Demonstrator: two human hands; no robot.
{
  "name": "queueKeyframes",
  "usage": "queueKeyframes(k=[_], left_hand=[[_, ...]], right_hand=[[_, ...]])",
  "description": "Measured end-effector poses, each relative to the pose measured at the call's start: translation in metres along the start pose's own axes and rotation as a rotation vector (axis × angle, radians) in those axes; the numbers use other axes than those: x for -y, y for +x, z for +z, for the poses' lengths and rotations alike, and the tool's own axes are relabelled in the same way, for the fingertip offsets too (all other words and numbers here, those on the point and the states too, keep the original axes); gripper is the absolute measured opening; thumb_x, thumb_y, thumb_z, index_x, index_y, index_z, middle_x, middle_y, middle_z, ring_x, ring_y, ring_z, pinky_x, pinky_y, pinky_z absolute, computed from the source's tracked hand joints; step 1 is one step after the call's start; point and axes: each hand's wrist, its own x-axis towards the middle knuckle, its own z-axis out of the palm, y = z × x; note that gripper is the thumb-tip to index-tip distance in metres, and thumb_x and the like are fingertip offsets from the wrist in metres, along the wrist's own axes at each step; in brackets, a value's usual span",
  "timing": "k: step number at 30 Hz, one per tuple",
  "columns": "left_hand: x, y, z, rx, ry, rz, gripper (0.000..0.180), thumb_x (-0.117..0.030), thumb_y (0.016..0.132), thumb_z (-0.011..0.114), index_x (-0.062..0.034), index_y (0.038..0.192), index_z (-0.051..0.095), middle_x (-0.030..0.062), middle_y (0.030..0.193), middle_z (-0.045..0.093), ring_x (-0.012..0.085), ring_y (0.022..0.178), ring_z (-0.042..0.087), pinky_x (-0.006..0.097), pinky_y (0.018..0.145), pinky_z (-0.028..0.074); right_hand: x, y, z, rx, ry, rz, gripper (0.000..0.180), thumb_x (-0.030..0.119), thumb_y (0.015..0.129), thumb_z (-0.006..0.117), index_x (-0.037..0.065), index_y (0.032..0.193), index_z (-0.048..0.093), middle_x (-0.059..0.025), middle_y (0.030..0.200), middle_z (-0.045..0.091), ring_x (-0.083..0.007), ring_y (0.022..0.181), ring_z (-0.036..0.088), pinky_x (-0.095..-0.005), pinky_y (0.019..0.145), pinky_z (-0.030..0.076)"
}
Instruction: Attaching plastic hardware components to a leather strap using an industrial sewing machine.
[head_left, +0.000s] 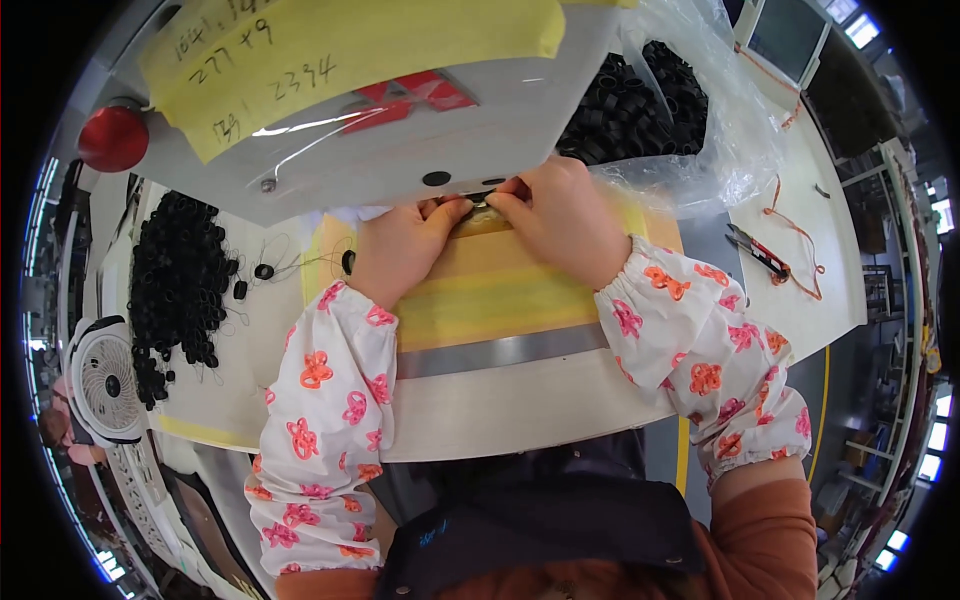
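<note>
Grey machine head [330,150] hogs the view up top, and just below its edge left hand [402,245] and right hand [568,213] both pinch a small dark piece [480,199], black loops [180,275] piled left on the desk [520,410].

A factory workshop — the grey machine [310,165], heaped black loops [180,275], thread snips [757,251] and yellow floor lines [683,455] show it.

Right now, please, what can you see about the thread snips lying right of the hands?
The thread snips lie on the white tabletop, right of the right hand and apart from it. Red-and-dark handles point lower right; metallic-looking blades, seemingly slightly parted, point upper left. Orange cord appears tied at the handle end.
</note>
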Motion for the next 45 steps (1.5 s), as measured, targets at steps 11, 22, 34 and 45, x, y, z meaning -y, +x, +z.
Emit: queueKeyframes(k=[11, 22, 34, 45], left_hand=[[0.002, 0.008, 0.006, 0.027, -0.045, -0.09, 0.029, -0.031, 0.077, 0.063, -0.0023, 0.075, 0.061, -0.0007, 0.057, 0.054, 0.0062, 0.05, 0.044, 0.024, 0.048, 0.036], [-0.008, -0.027, 0.005, -0.175, 0.258, 0.217, 0.025, -0.029, 0.077, 0.06, -0.005, 0.072, 0.058, 0.0135, 0.062, 0.058, 0.0278, 0.053, 0.055, 0.034, 0.049, 0.042], [0.048, -0.051, -0.065, -0.357, 0.085, -0.122, 0.02, -0.025, 0.076, 0.061, -0.0059, 0.07, 0.064, 0.0082, 0.061, 0.059, 0.0243, 0.058, 0.057, 0.035, 0.055, 0.044], [-0.001, -0.019, 0.007, -0.161, 0.334, 0.31, 0.024, -0.02, 0.077, 0.056, -0.0036, 0.094, 0.056, 0.0124, 0.084, 0.061, 0.0289, 0.076, 0.057, 0.039, 0.068, 0.044]], right_hand=[[-0.008, 0.002, -0.005, -0.074, -0.042, -0.099, 0.011, 0.003, 0.068, 0.063, -0.004, 0.069, 0.056, -0.0161, 0.062, 0.057, -0.0278, 0.054, 0.056, -0.033, 0.051, 0.043], [-0.008, -0.008, -0.008, -0.052, 0.035, -0.07, 0.016, 0.01, 0.068, 0.066, -0.001, 0.065, 0.054, -0.0126, 0.06, 0.056, -0.0236, 0.052, 0.055, -0.0317, 0.049, 0.043], [-0.008, 0.012, -0.06, -0.3, -0.424, -0.225, 0.016, 0.011, 0.068, 0.065, 0.004, 0.077, 0.053, -0.0076, 0.073, 0.052, -0.0234, 0.07, 0.054, -0.0346, 0.06, 0.043], [-0.043, 0.024, -0.047, -0.24, -0.713, -0.218, 0.018, 0.012, 0.071, 0.061, 0.008, 0.086, 0.052, -0.0066, 0.079, 0.054, -0.0238, 0.079, 0.052, -0.0358, 0.066, 0.037]])
